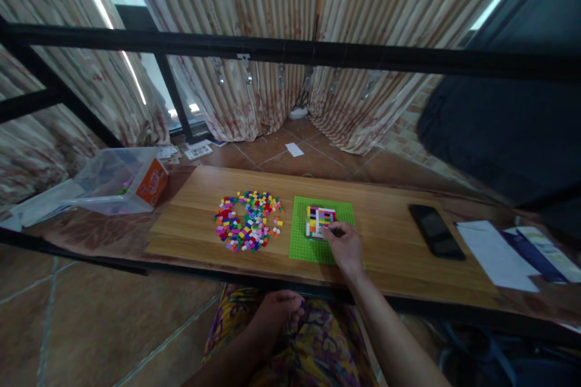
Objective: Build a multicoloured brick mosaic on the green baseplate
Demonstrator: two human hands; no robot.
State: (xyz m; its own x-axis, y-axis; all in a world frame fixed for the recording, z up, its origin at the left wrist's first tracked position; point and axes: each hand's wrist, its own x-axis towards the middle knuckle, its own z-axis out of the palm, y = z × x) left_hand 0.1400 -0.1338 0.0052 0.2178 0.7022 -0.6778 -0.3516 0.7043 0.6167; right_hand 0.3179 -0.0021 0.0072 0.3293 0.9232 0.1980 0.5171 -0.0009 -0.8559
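A green studded baseplate (297, 242) lies on the wooden board. On it stands a small block of multicoloured toy bricks (314, 221) edged in white and red. My right hand (347, 248) reaches over the plate's near right part, thumb and fingers pinched together at the right side of the brick block; whatever is between the fingertips is too small to make out. My left hand (281, 308) rests above my lap, in front of the table edge, its fingers curled closed. A dark purple spot shows at its fingertips, too small to name. Loose bricks (254, 233) spread left of the plate.
A clear plastic box (109, 196) with an orange label stands at the far left. Toward the right lie a black phone (436, 231) and white papers (494, 254). A dark metal bar (281, 51) crosses beyond the wooden board (181, 217), with striped curtains (254, 0) behind.
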